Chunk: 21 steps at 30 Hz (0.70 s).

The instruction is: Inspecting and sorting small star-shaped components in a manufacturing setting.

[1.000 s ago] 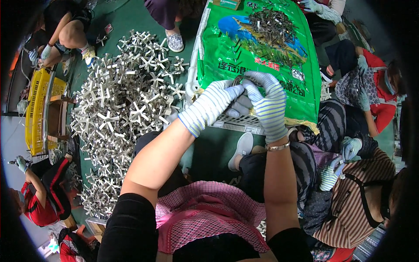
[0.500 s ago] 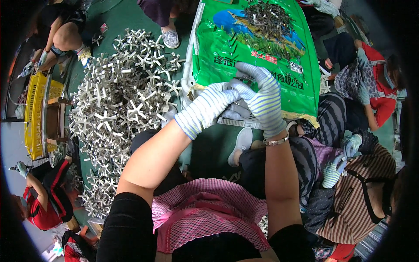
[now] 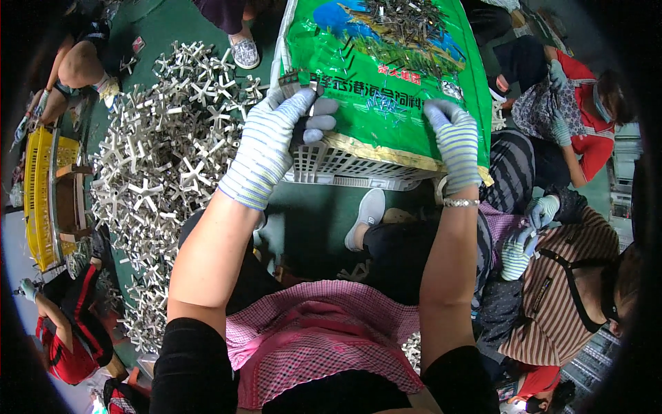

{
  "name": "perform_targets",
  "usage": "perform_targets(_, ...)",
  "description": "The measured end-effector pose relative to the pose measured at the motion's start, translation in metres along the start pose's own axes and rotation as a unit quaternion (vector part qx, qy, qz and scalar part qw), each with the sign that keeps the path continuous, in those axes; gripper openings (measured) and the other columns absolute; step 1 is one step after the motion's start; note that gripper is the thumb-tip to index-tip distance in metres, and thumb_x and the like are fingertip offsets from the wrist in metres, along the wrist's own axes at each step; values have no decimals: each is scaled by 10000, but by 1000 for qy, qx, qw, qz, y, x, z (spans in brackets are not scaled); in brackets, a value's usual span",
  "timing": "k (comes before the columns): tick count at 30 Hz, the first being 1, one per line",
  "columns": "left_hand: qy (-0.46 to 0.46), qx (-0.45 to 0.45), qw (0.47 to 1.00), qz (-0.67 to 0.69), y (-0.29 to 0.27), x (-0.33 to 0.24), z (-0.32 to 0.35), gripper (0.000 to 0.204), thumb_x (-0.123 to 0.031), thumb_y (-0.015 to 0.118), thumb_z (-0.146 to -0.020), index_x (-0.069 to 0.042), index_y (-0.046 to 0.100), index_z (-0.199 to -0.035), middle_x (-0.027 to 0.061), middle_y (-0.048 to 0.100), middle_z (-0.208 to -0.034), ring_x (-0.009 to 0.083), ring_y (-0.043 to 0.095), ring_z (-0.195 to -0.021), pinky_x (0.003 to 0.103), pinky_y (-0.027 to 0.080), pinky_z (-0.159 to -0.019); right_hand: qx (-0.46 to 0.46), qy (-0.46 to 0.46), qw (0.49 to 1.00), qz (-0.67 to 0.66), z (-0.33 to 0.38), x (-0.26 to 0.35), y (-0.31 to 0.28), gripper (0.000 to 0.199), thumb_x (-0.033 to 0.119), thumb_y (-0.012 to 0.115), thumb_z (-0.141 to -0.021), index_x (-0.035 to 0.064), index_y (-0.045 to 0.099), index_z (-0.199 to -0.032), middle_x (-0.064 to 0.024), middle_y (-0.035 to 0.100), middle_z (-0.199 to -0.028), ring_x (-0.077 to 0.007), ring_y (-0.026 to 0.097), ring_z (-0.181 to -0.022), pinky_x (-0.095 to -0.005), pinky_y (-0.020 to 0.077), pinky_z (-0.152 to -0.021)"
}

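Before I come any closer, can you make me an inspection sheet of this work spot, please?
Surface: green printed sack spread over a white plastic crate.
Job's things: a small metal piece at the left fingertips; a pile of dark pieces on the sack's far part.
Clutter: pale star-shaped parts heaped on the green floor, to the left.
Left grip: gloved, pinching the metal piece.
Right grip: gloved, fingers bent, by the sack's near right side; whether it holds anything is unclear.
Cables: nothing seen clearly.
Surroundings: yellow crate at left; co-workers on both sides, including one in a striped top.
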State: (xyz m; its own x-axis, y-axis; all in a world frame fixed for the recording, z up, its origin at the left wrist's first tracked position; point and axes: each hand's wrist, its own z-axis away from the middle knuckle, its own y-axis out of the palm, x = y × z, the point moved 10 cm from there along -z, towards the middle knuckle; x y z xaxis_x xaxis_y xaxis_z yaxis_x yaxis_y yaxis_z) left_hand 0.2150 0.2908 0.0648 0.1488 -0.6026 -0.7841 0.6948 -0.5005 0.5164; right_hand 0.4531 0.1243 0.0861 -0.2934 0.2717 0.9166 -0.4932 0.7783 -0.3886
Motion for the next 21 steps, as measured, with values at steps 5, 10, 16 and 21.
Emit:
perform_targets(5, 6, -11, 1000, 16, -10, 1, -1, 256, -204, 593, -891, -17, 554, -1061, 117, 652, -904, 136, 608, -681, 216, 466, -548, 119, 53, 963, 236, 6, -14, 40, 296, 306, 684, -763, 58, 703, -923, -134, 690, -870, -229, 658, -804, -330, 496, -765)
perform_targets(10, 36, -14, 998, 40, -16, -14, -1, 321, -212, 594, -891, 6, 522, -1115, 122, 646, -910, 126, 603, -688, 209, 474, -558, 134, 34, 896, 421, 19, 3, 62, 268, 303, 697, -751, 102, 707, -929, -118, 689, -846, -235, 656, -792, -337, 502, -744)
perform_targets(16, 7, -16, 1000, 9, -11, -3, 1, 307, -221, 593, -892, -1, 522, -1095, 133, 645, -912, 139, 605, -669, 218, 479, -561, 137, 85, 891, 424, 12, -10, 60, 269, 356, 680, -749, 140, 705, -908, -108, 685, -891, -280, 644, -862, -384, 498, -784)
perform_targets(21, -67, 33, 997, -3, 11, 28, 7, 268, -181, 555, -913, -6, 520, -1112, 142, 647, -943, 174, 634, -724, 237, 502, -587, 96, 53, 902, 418, 14, 1, 57, 278, 323, 651, -771, 89, 699, -915, -122, 687, -850, -273, 654, -806, -372, 503, -764)
